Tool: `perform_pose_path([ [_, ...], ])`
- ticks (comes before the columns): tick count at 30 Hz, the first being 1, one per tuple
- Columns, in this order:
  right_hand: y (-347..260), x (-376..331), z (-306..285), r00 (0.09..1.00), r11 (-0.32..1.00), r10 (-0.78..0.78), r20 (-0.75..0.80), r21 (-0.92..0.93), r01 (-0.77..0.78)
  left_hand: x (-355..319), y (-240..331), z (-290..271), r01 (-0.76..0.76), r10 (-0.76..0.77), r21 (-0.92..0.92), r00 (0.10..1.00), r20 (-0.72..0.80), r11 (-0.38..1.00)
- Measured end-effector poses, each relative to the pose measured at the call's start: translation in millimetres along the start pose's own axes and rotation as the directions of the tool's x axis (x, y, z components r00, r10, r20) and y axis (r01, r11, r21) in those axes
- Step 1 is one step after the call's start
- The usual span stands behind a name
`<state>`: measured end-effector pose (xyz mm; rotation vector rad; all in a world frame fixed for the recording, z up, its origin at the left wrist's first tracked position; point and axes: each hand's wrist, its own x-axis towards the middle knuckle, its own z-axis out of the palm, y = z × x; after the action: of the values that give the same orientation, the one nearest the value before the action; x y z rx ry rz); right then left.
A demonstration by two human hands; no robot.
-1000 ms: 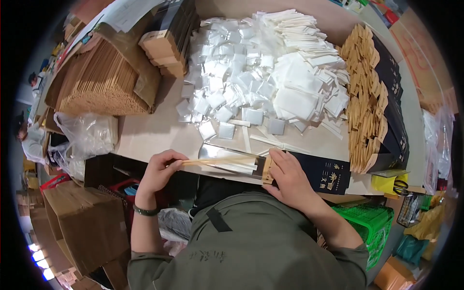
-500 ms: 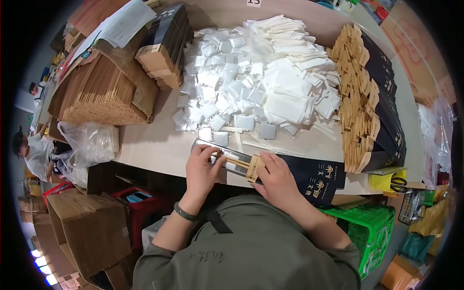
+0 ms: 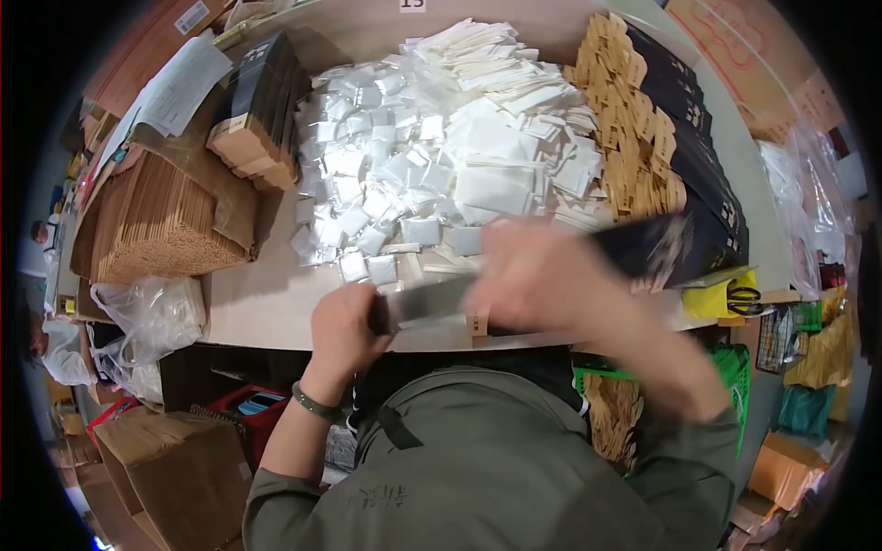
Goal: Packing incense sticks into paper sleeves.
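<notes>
My left hand (image 3: pixel 344 331) is closed on the near left end of a long dark packaging sleeve (image 3: pixel 427 301) at the table's front edge. Over the sleeve's middle, my right hand (image 3: pixel 528 271) is smeared by motion, so its grip on it does not show. A dark length (image 3: pixel 638 246), also blurred, extends beyond that wrist in line with the sleeve. Beneath the right hand, a kraft-brown end piece (image 3: pixel 476 324) peeks out at the table edge. Just beyond the hands lie small white square packets in clear film (image 3: pixel 381 268). The chopsticks are not distinguishable now.
White paper packets (image 3: pixel 501 174) are heaped mid-table. Banded kraft-and-dark sleeves (image 3: pixel 634 138) line the right side. Bundled wooden sticks (image 3: pixel 165 220) and stacked dark sleeves (image 3: pixel 253 115) stand left. Scissors (image 3: pixel 742 297) sit in a yellow holder (image 3: pixel 707 298); a green crate (image 3: pixel 732 363) stands below right.
My right hand has moved up and slightly right, off the kraft band it touched. My left hand has shifted left and lower, closing on the sleeve's end. The view has shifted too.
</notes>
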<state>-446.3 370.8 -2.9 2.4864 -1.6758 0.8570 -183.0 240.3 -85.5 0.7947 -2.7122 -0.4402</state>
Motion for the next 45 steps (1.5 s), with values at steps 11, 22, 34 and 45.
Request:
perform_pose_path([
  [11, 10, -89, 82, 0.973, 0.990, 0.109, 0.201, 0.061, -0.124, -5, 78, 25, 0.071, 0.322, -0.770, 0.881, 0.346, 0.634],
  [22, -36, -42, 99, 0.691, 0.706, 0.700, 0.183, -0.031, -0.708, -28, 21, 14, 0.254, -0.241, -0.151, 0.965, 0.102, 0.955],
  [34, -46, 6, 127, 0.798, 0.785, 0.523, 0.298, 0.195, -0.587, 1, -3, -6, -0.252, 0.269, -0.218, 0.962, 0.052, 0.943],
  [45, 5, 57, 171, 0.858, 0.874, 0.483, 0.174, -0.033, -0.485, 37, -73, 16, 0.135, -0.133, -0.010, 0.987, 0.084, 0.991],
])
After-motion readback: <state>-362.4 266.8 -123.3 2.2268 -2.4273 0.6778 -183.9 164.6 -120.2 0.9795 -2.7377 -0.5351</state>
